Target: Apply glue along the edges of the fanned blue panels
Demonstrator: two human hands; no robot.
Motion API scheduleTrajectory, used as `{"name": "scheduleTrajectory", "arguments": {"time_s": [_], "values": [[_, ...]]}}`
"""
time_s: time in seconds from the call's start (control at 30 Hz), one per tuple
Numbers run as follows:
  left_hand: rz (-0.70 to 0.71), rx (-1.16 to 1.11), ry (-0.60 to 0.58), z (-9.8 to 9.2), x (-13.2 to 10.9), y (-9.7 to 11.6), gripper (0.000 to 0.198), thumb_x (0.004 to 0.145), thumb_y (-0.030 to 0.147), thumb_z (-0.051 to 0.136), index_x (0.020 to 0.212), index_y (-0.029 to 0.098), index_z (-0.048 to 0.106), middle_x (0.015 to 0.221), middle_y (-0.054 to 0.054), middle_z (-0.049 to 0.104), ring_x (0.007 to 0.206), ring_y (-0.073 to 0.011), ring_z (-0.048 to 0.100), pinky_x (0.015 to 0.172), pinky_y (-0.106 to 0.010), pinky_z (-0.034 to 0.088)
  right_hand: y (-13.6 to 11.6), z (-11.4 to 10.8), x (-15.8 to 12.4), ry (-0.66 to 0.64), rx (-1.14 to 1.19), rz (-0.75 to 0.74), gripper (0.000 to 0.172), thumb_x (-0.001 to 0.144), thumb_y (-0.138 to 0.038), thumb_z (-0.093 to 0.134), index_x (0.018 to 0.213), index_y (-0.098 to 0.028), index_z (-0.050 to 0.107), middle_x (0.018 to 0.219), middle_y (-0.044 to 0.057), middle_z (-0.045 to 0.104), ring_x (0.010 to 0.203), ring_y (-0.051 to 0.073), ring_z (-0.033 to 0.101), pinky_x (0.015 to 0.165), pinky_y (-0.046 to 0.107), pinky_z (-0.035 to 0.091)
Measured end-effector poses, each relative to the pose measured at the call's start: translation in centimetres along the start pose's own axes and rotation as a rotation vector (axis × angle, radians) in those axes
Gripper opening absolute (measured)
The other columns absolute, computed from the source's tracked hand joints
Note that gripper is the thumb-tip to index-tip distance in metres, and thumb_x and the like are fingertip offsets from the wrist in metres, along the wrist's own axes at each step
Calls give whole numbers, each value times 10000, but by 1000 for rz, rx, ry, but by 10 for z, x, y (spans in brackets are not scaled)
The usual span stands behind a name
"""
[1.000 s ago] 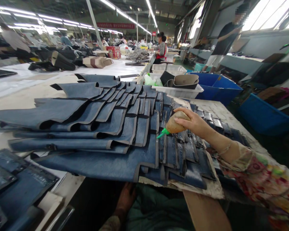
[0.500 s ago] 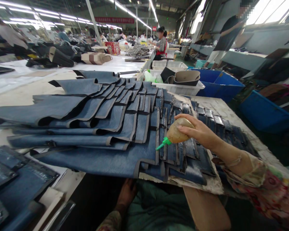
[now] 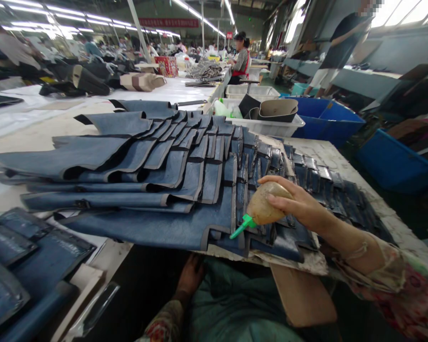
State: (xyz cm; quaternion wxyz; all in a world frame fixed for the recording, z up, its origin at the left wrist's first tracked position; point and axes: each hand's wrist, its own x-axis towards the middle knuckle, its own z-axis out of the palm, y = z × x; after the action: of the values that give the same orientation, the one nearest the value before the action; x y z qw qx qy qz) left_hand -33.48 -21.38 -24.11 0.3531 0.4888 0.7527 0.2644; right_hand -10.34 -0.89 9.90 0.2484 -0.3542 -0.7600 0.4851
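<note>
My right hand (image 3: pixel 288 202) is closed around a yellowish squeeze bottle (image 3: pixel 267 202) with a green nozzle. The bottle is tilted, nozzle down and to the left. Its tip is at the dark edge strip of the nearest blue panel (image 3: pixel 146 225), close to the panel's front corner; whether it touches, I cannot tell. Blue leather-like panels with dark borders overlap in staggered rows, and shiny wet-looking strips run along their right-hand edges. My left hand (image 3: pixel 191 275) is low by my lap, under the front of the panels, with its fingers mostly hidden in shadow.
More blue pieces (image 3: pixel 43 256) lie at lower left. A pale board (image 3: pixel 321 149) carries further glossy panels on the right. Behind stand a white bin (image 3: pixel 271 127) with curled pieces and blue bins (image 3: pixel 321 118). Other people are farther back.
My right hand has brought the bottle toward me, its nozzle tip moving down the panel's edge strip to near the front corner. The view has tilted slightly. My left hand stays low.
</note>
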Motion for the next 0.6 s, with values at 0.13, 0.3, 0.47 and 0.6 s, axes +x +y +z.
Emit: {"name": "scheduleTrajectory", "arguments": {"time_s": [0.13, 0.3, 0.47, 0.6], "values": [[-11, 12, -7, 0, -1, -1, 475, 763, 249, 479, 1219, 136, 546, 1363, -120, 413, 1283, -237, 375, 1103, -381, 281, 0, -1, -1, 86, 23, -21, 441, 762, -481, 589, 1126, -239, 533, 932, 15, 587, 809, 164, 559, 700, 263, 462], [-21, 26, -12, 0, -1, -1, 492, 782, 291, 460, 1233, 107, 530, 1375, -134, 392, 1290, -236, 364, 1106, -371, 276, 1, 2, -6, 95, -148, -103, 427, 763, -470, 587, 1118, -238, 539, 937, 18, 587, 829, 179, 566, 731, 284, 473], [-19, 24, -9, 1, -1, -3, 484, 781, 286, 459, 1228, 116, 535, 1357, -124, 414, 1271, -222, 389, 1100, -354, 285, 2, 6, -7, 117, -279, -242, 402, 790, -433, 568, 1141, -246, 513, 1032, 28, 574, 889, 187, 563, 787, 303, 480], [-13, 18, -2, 3, 0, -7, 472, 776, 300, 474, 1214, 138, 545, 1357, -110, 420, 1276, -224, 383, 1102, -363, 281, 5, 1, 11, 238, -424, -367, 400, 789, -410, 578, 1143, -241, 497, 1083, 49, 542, 957, 205, 538, 884, 363, 448]]}}
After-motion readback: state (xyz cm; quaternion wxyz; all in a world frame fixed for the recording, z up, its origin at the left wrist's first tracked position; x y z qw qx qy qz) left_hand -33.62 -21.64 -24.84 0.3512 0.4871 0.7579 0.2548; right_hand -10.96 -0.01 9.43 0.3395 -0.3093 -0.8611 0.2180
